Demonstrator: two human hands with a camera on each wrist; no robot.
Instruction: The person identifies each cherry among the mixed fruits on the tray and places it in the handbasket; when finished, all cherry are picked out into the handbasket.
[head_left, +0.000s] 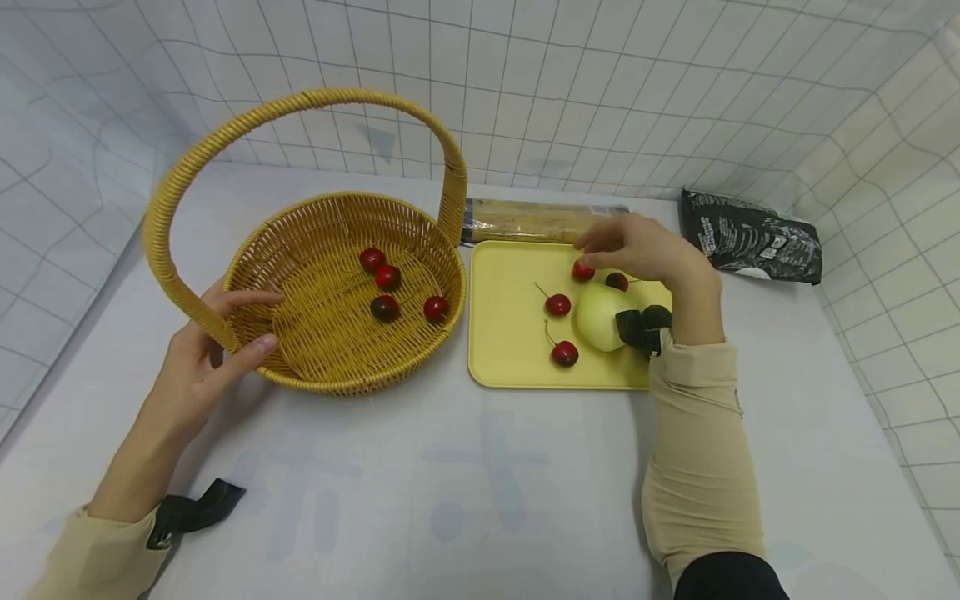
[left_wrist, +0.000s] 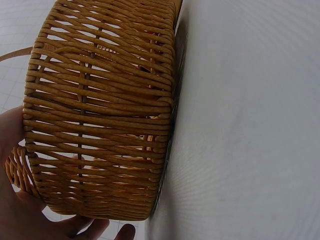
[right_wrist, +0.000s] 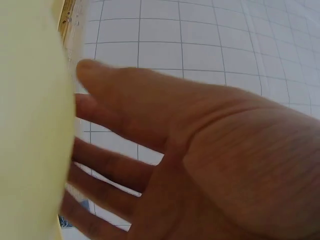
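Observation:
My left hand [head_left: 191, 354] grips the rim of a yellow-brown wicker basket [head_left: 300, 375] at the foot of its tall handle, thumb and a finger reaching inside. Seen from the left wrist, the basket's woven side [left_wrist: 100, 115] fills much of the view. Several dark red cherries [head_left: 387, 277] lie on the basket floor. Over the yellow tray [head_left: 498, 367] is my right hand [head_left: 648, 248], its thumb tip at a red cherry [head_left: 582, 273] near the back edge. In the right wrist view the fingers are extended, their tips partly hidden behind a pale green fruit [right_wrist: 30, 120].
More stemmed cherries [head_left: 557, 305] lie on the tray around the pale green fruit [head_left: 597, 317]. Behind the tray is a long clear-wrapped yellowish package [head_left: 532, 221]. A crumpled black packet [head_left: 750, 237] lies at the back right. Grid-patterned white sheeting [head_left: 585, 92] rises behind everything.

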